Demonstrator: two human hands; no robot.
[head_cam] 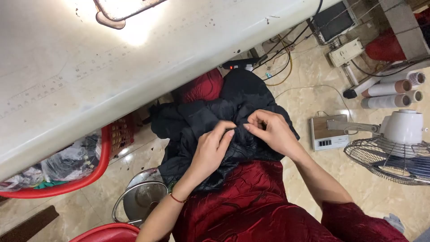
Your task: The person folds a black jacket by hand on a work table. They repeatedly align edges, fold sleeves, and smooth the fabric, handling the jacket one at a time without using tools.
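Note:
A crumpled black quilted garment (197,123) lies on my lap, over dark red velvet trousers (251,197). My left hand (211,150) pinches a fold of the black fabric near its middle, fingers curled. My right hand (271,130) grips the same fabric just to the right, fingertips almost meeting those of the left. A thin red band circles my left wrist. The garment's lower part hangs down beside my knee.
A large white worktable (89,76) fills the upper left. Beneath it sits a red basket (105,152) with bagged items. A metal lidded pot (141,199) stands on the floor. At right are a small scale (324,134), a floor fan (398,152), rolls (389,94) and cables.

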